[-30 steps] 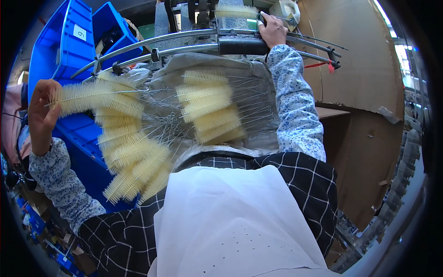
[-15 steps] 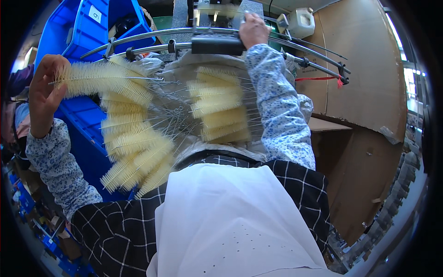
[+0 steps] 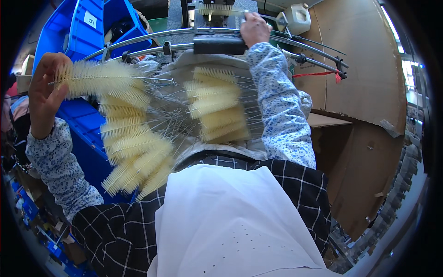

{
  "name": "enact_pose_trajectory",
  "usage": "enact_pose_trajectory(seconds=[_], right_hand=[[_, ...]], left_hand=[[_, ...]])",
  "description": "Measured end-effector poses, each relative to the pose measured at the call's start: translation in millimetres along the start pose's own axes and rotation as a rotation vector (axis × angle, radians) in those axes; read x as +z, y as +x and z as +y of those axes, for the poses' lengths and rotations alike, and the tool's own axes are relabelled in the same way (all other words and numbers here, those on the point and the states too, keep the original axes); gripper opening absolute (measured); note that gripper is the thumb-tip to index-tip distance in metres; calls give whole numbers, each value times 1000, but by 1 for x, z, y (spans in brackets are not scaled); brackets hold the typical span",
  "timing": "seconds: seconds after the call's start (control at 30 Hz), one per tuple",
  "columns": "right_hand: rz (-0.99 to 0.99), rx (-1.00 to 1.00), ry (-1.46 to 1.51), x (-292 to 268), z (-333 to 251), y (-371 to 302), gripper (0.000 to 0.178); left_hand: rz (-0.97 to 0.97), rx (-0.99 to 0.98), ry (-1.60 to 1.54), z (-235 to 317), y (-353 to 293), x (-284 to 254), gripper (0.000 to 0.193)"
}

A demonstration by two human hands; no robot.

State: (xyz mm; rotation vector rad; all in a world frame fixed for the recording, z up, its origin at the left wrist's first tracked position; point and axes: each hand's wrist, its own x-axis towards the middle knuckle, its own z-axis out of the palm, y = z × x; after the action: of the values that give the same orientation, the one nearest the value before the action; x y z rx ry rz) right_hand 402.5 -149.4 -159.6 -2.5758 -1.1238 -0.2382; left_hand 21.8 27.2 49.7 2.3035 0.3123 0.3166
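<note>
My left hand (image 3: 45,90), raised at the left, pinches the bristled tip of a cream bottle brush (image 3: 101,78). Its twisted wire stem points right, over a pile of similar brushes (image 3: 131,138). At the top, my right hand (image 3: 255,31) is closed at the end of another bottle brush (image 3: 216,9), which lies sideways at the machine; my fingers partly cover it. A second stack of cream brushes (image 3: 217,99) sits left of my right forearm, stems pointing right. Wire stems of the left pile spread toward the middle.
Two curved metal rails with a black roller (image 3: 219,45) cross in front of the machine. Blue bins (image 3: 83,34) stand at the left. Cardboard (image 3: 360,69) walls the right side, and a white jug (image 3: 297,18) stands at the back. A red ribbon (image 3: 318,75) hangs from the rail.
The brush at the machine looks sharper now, where it was blurred before. The brush in my left hand has shifted slightly, its stem tip a little further right. My right hand stays nearly in place.
</note>
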Motion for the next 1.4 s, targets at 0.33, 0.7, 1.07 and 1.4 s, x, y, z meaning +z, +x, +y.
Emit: enact_pose_trajectory(seconds=[0.33,0.7,1.07,1.4], right_hand=[[-124,58,24,-18,123,44,29],[-633,-124,562,-130,107,-13,36],[-478,-225,839,-72,-13,-55,27],[-34,-97,-150,-19,38,2,25]], left_hand=[[174,-85,-169,0,4,10,36],[-165,-4,-481,-12,67,95,38],[-248,-240,-281,-8,64,126,40],[-472,-220,429,-63,-9,93,43]])
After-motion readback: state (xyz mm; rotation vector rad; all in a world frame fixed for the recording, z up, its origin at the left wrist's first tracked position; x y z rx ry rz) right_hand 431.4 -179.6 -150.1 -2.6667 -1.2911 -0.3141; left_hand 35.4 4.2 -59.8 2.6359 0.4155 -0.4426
